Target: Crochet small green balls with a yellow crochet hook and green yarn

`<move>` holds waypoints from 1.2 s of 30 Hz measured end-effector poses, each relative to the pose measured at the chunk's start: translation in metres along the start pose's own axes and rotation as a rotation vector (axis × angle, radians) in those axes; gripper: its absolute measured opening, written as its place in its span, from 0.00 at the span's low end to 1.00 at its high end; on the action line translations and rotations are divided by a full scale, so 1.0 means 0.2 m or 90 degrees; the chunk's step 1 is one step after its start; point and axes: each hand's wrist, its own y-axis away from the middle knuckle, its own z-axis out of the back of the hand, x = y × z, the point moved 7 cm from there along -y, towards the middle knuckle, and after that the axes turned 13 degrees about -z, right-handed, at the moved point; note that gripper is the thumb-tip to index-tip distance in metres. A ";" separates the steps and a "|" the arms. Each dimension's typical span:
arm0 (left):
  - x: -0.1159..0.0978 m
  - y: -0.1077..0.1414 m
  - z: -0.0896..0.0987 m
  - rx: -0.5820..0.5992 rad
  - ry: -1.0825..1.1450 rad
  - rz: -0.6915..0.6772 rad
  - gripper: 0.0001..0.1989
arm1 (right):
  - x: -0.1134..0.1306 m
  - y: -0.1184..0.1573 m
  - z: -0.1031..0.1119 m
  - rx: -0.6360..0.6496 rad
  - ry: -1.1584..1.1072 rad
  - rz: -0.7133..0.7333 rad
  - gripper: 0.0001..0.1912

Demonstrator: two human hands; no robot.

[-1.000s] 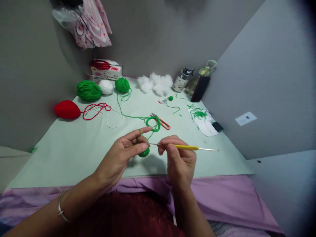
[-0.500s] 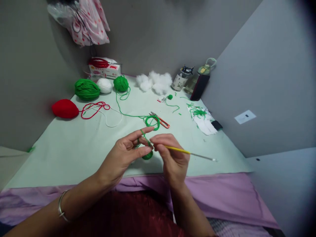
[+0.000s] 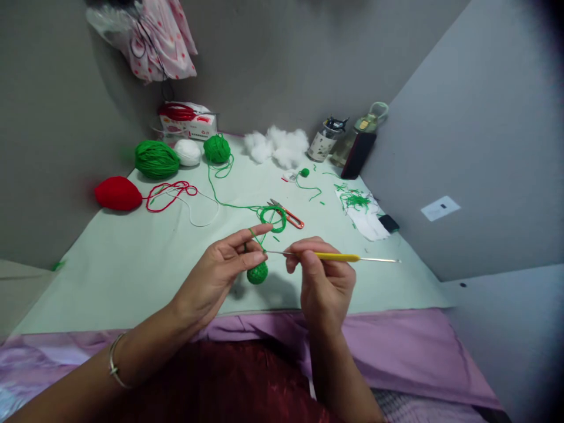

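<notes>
On the near side of the snips (image 3: 294, 221), a purple cloth (image 3: 396, 346) covers the front edge of the worktop (image 3: 154, 270). Closer to the snips come the 2 hands. Left of and nearer than them, the left hand (image 3: 215, 270) has thumb and fingers clamped on the top of a green crocheted piece (image 3: 257, 274), which hangs below the fingertips. To their near right, the right hand (image 3: 326, 288) has its fingers clamped on a yellow-gripped crochet hook (image 3: 337, 257), whose tip meets the piece.

A coil of green yarn (image 3: 282, 223) overlaps the blades of the snips (I cannot tell which lies on top), and the left index fingertip reaches across the coil's near edge in this view. Well to the left of the snips sits a red yarn ball (image 3: 118, 194); to their right, white paper (image 3: 370, 232) bears green clippings.

Beyond the snips is 1 tiny green ball (image 3: 304, 173). Farther back, to their left, stand a green skein (image 3: 156, 160), a white ball (image 3: 187, 153) and a smaller green ball (image 3: 217, 149); behind them, white stuffing (image 3: 277, 147); to their far right, a pen cup (image 3: 323, 144), then a bottle (image 3: 366, 123) partly hidden by a dark slab (image 3: 359, 155).
</notes>
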 end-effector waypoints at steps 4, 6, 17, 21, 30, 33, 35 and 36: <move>0.00 0.02 -0.02 -0.014 -0.004 -0.055 0.28 | 0.03 0.06 -0.06 -0.007 0.204 0.134 0.14; 0.05 0.02 -0.04 0.008 0.063 0.032 0.28 | 0.03 0.07 -0.06 -0.009 0.207 0.171 0.15; -0.01 0.00 -0.01 0.045 -0.051 -0.043 0.20 | 0.00 -0.02 -0.06 0.048 -0.007 0.010 0.08; 0.00 -0.01 -0.02 0.002 0.004 -0.040 0.20 | 0.04 0.04 -0.09 0.021 0.159 0.139 0.14; 0.02 -0.03 0.01 0.002 0.025 0.036 0.18 | -0.02 -0.03 0.02 -0.013 -0.007 -0.008 0.10; -0.02 -0.03 0.02 -0.024 -0.066 -0.078 0.21 | -0.02 -0.02 -0.03 0.011 0.049 0.018 0.10; -0.01 -0.02 0.00 -0.028 -0.045 -0.088 0.25 | 0.02 0.03 -0.06 -0.009 0.181 0.144 0.13; 0.01 -0.02 -0.02 -0.022 -0.010 -0.063 0.26 | 0.03 0.05 -0.08 -0.019 0.224 0.194 0.16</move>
